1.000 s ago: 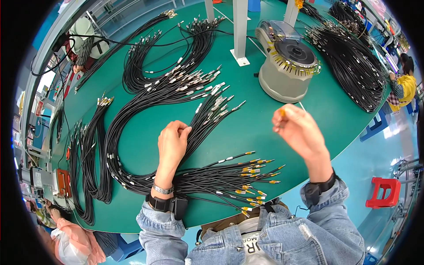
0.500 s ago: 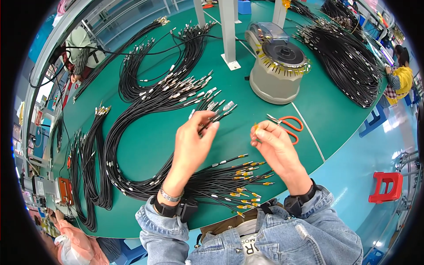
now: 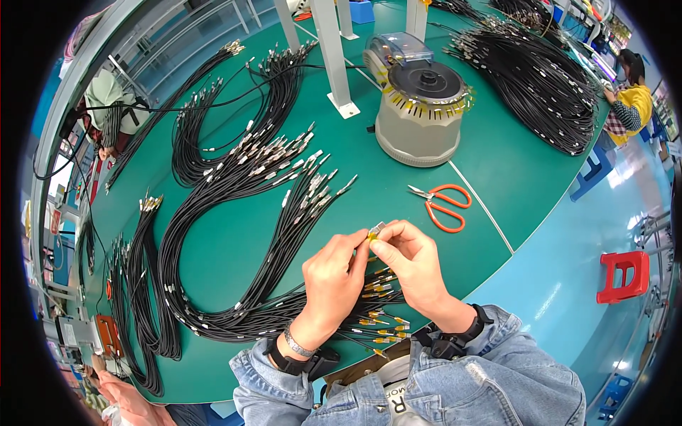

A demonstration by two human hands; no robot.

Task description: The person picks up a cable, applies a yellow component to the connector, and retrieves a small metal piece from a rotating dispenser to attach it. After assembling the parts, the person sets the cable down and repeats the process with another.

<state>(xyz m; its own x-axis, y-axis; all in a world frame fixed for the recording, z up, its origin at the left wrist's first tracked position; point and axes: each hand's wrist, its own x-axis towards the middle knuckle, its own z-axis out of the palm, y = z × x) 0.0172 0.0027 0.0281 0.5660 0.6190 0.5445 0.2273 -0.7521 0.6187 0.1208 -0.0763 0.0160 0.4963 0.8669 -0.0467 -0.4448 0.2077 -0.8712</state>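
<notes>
My left hand (image 3: 332, 277) and my right hand (image 3: 410, 264) meet at fingertip height over the table's near part. Between them is the silver end (image 3: 378, 227) of a black cable, which my left hand pinches. At that end my right thumb and forefinger press a small yellow piece of tape (image 3: 371, 237); the fingers partly hide it. Below my hands fan out cable ends with yellow wraps (image 3: 380, 332). To the left, a long curved bundle of black cables (image 3: 213, 186) has bare silver ends.
Orange-handled scissors (image 3: 446, 207) lie right of my hands on the green table (image 3: 497, 177). Beyond stands a grey round tape dispenser (image 3: 419, 131) with yellow strips around its rim. A metal post (image 3: 330, 57) rises beside it. Another cable heap (image 3: 529, 82) lies far right.
My left hand has come down and right with a cable end, away from the loose silver ends. My right hand has moved left to meet it, bringing the yellow tape to the cable.
</notes>
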